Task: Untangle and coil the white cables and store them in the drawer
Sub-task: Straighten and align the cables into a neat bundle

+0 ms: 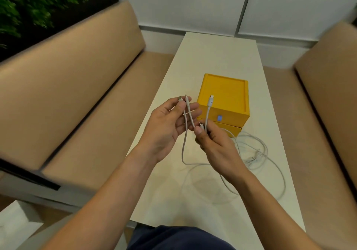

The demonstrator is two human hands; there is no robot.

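Nearest the camera, two bare forearms reach out over a dark-trousered lap to the white table (212, 56). Just above its near half, the left hand (170, 122) pinches two plug ends between thumb and fingers, and the right hand (218, 143) pinches two more, one standing upright. The ends seem held apart so that each strand can be traced, which suggests sorting has only begun. From both hands the white cables (210, 104) drop and trail right, lying in loose, crossed loops on the table beside the right wrist. Just beyond the fingertips stands the yellow drawer box (224, 95), its drawers apparently pushed in. Tan benches (77, 87) flank the table.
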